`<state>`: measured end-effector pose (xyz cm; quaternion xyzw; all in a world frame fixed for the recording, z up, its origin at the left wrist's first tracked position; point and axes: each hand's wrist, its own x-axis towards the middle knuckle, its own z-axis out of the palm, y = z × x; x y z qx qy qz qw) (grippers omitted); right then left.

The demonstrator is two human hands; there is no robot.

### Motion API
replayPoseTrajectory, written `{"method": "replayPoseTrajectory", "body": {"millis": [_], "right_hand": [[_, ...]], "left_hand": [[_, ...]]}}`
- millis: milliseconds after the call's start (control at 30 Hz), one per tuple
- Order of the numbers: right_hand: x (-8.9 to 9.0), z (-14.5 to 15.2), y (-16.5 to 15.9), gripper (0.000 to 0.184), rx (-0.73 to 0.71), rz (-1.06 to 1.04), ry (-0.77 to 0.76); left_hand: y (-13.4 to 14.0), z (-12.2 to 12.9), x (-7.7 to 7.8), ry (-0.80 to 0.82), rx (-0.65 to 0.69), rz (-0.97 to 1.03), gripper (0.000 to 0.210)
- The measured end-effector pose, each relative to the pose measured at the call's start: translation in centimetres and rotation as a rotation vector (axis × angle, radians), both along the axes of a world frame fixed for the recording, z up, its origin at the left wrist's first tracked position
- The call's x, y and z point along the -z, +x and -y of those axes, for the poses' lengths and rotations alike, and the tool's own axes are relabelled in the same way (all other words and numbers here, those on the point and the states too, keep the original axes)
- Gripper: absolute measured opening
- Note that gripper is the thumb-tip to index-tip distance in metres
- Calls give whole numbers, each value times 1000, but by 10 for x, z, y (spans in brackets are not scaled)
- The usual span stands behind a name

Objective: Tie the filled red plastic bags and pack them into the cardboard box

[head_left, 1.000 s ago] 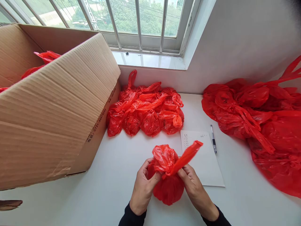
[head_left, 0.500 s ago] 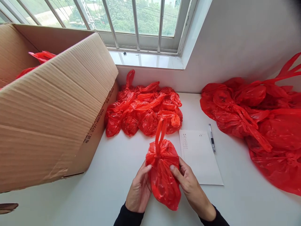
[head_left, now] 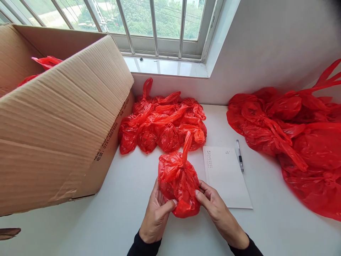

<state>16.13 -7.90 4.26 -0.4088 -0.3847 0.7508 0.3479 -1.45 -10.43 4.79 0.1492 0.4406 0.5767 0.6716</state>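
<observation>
Evidently, the red bag (head_left: 178, 188) has been turned within the last half second: its handle loop (head_left: 187, 145), upright then, now leans to the right, and its body, previously longer and reaching lower, looks rounder. It is held between both hands over the near part of the tabletop (head_left: 112, 224), well short of the back edge; whether it touches the surface cannot be confirmed. The left hand (head_left: 155, 217) grips the lower left side, its thumb now pressed on the front, its fingers partly hidden behind the plastic. The right hand (head_left: 217, 210) pinches the opposite side between thumb and fingers. The knot (head_left: 182, 166) appears closed. Judged on this, the change is a reorientation within the grasp; the bag has not been set down. The tied bags (head_left: 162, 124) remain grouped toward the tabletop's back edge, beside the cardboard box (head_left: 66, 131). The notepad (head_left: 230, 185) lies right of the bag, the pen (head_left: 240, 155) just beside its right edge. Larger red bags (head_left: 306, 149) lie farther right, against the wall.
</observation>
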Motion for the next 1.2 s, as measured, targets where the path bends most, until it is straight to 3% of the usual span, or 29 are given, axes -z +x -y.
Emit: {"method": "replayPoseTrajectory", "body": {"millis": [233,400,533,633,700,833,967,1200], "right_hand": [[2,2,0,38,46,-58,-65],[5,3,-3,42,93,-79,-67],[4,2,-5,43,108,-37,-34],[-1,2,-3,44,89,15,46],[-3,3,-2,42,67,64,79],[-3,4,-1,36,66,130,90],[0,5,-2,30,71,99,80],[1,3,0,32,58,93,95]], "left_hand": [[2,-1,7,20,50,-7,80],[4,-1,11,-87,52,11,87],[6,-2,4,-191,2,7,70],[5,0,-1,-189,88,123,50],[6,2,0,-127,179,163,48],[6,7,14,-60,300,-23,56],[4,8,26,-53,290,-94,59],[2,8,16,-42,275,-132,46]]}}
